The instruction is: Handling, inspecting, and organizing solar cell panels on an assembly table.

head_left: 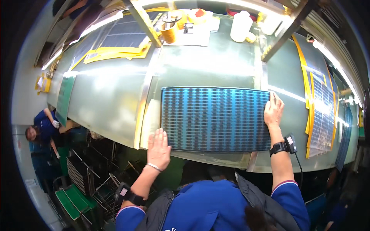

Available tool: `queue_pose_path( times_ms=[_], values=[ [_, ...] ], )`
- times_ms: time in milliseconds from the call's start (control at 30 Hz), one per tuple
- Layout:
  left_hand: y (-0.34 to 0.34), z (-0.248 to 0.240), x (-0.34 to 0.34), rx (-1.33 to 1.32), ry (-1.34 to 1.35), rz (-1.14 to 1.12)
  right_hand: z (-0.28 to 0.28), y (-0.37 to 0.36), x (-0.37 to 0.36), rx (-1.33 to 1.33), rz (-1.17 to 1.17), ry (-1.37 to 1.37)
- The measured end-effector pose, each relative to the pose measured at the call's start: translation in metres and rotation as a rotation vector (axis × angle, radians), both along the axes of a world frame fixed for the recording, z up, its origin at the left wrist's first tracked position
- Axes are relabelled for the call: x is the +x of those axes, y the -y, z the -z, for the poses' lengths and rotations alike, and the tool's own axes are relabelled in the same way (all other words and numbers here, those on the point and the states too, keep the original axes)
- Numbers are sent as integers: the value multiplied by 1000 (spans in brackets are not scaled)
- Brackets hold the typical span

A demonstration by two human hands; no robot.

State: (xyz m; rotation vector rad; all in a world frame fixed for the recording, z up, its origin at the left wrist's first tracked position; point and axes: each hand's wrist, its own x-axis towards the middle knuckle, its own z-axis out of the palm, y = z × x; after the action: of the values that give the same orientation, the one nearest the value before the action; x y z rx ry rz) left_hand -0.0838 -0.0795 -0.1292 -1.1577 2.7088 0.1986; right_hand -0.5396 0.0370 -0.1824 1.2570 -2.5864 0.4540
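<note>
On smooth tbl (216,63), L grip (158,151) outstretched, R grip (274,111) curled (can't tell if pinching) at rect dotted blue panel (216,120).

You face a pale counter (108,102), with a glowing tube light (333,60) at two o'clock, green chair (73,198) at eight, wall (24,107) at nine.

Passage is open over the tabletop (210,67) beyond the blue panel (216,119); left post (145,23), white bottle (241,27) and right post (288,31) obstruct farther back.

Glossy, smooth-faced panel (216,120), shiny glass-like tabletop (210,67), smooth plastic-looking white bottle (241,27), matt blue cloth shirt (204,202)
</note>
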Motion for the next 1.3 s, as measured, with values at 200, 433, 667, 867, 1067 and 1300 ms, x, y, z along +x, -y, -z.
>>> queue_pose_path(
  times_ms=[200, 433, 667, 867, 1067, 1300],
  values=[
    [91, 43, -87, -210, -427, -58, 14, -10, -5, 11, 13, 30],
    [122, 70, -87, -373, -443, -71, -5, -40, -14, 35, -248, 231],
    [123, 71, -92, -316, -376, -111, -24, -172, 5, 196, -238, 522],
    [122, 71, -87, -307, -345, -119, -44, -155, 28, 243, -265, 358],
    [122, 67, -88, -284, -229, -78, -42, -55, 42, 383, -757, 214],
    [119, 58, -94, -232, -171, -129, -9, -39, -24, 159, -200, 67]
  ],
)
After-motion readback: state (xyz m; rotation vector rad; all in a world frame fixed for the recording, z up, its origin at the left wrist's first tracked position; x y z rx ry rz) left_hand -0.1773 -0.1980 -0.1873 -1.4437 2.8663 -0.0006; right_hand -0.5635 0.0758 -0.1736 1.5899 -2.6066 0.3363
